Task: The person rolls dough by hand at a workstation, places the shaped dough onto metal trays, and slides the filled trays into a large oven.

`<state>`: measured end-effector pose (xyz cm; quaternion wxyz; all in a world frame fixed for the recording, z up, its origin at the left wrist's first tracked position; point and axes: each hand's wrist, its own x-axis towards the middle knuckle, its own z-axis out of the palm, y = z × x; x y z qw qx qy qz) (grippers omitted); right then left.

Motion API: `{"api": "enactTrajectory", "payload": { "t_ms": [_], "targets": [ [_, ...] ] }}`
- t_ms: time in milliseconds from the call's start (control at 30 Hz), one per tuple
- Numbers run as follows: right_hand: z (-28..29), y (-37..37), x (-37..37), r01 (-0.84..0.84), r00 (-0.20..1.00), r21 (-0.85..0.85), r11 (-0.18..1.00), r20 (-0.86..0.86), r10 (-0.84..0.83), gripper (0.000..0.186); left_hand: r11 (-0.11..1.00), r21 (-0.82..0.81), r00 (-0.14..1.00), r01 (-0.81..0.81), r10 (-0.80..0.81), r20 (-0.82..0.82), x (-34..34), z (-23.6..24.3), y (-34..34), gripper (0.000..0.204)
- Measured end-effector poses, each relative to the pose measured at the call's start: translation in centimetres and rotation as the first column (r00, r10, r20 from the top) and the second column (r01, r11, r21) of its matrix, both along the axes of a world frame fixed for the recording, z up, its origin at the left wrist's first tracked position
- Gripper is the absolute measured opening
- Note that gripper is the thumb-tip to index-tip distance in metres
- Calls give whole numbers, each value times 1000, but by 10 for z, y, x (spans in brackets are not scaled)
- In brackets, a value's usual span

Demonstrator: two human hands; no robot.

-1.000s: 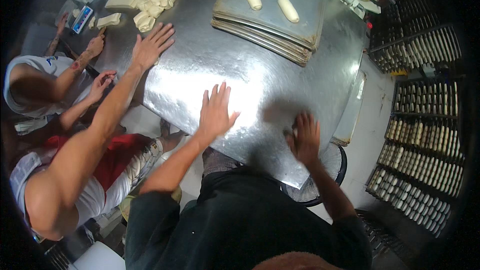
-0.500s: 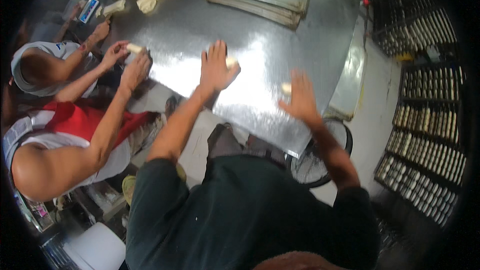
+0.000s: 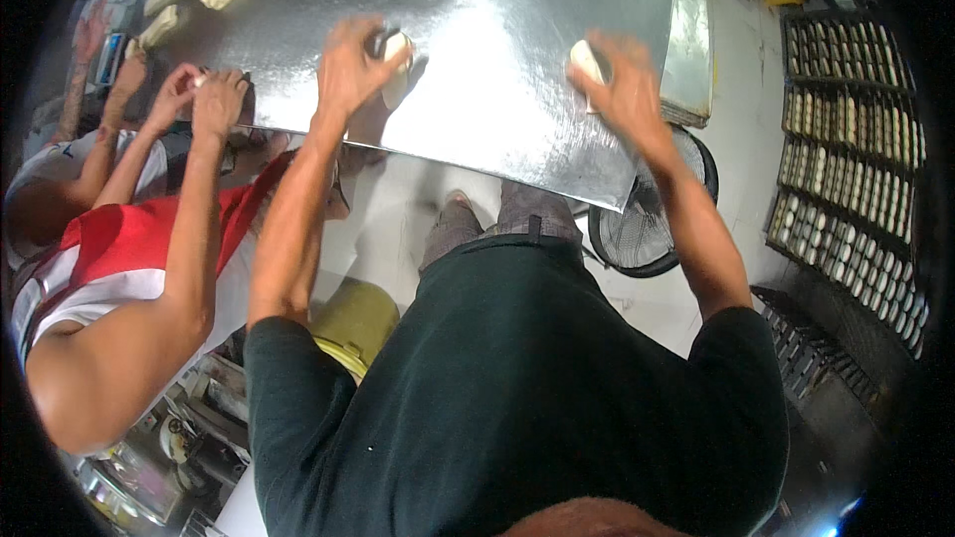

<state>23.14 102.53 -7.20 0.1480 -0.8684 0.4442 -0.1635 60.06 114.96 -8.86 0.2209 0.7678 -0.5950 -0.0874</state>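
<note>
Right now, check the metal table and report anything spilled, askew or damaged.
Nothing stands out on the metal table. The left dough piece at the left hand and the right dough piece at the right hand look whole; motion blur hides finer detail.

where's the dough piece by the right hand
In the head view's upper part, right of centre, the dough piece is at the thumb side of the right hand, over the metal table.
</note>
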Motion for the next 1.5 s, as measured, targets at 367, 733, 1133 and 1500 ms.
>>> {"api": "enactTrajectory", "payload": {
  "t_ms": [367,733,1133,1500],
  "targets": [
    [-55,-28,63,-221,971,-81,972,-112,212,54,968,-28,920,250,-228,320,-23,-62,-58,72],
    [-66,-15,36,-299,952,-197,934,-130,277,65,965,-26,899,262,-233,371,-34,-52,-31,86],
    [-41,-18,16,-219,976,-132,967,-4,220,30,986,63,977,156,-163,139,-27,-19,-26,48],
    [-80,-23,23,-263,958,-454,851,-20,285,45,973,-94,910,209,-158,383,-32,-47,-29,51]
  ]
}}
